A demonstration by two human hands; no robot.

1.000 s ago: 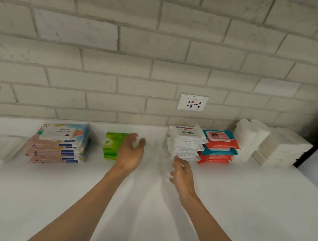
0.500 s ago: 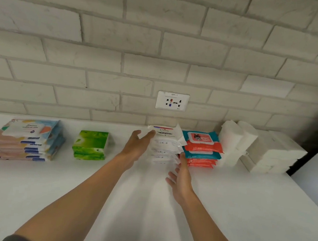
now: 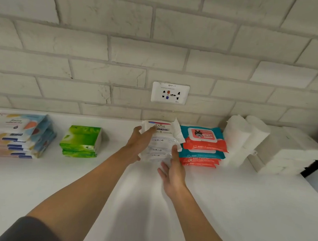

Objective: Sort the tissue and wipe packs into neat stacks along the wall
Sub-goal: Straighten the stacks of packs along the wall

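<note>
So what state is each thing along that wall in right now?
Dove packs: stacked, edges uneven.
Left hand: open, touching Dove packs.
Right hand: open, touching Dove packs.
Red-teal wipes: stacked, untouched.
Green packs: stacked, untouched.
Pastel packs: stacked, untouched.
Plain white packs: stacked, untouched.

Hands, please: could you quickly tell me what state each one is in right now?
Left hand: open, fingers laid on the white stack.
Right hand: open, fingertips touching that stack's right side.
</note>
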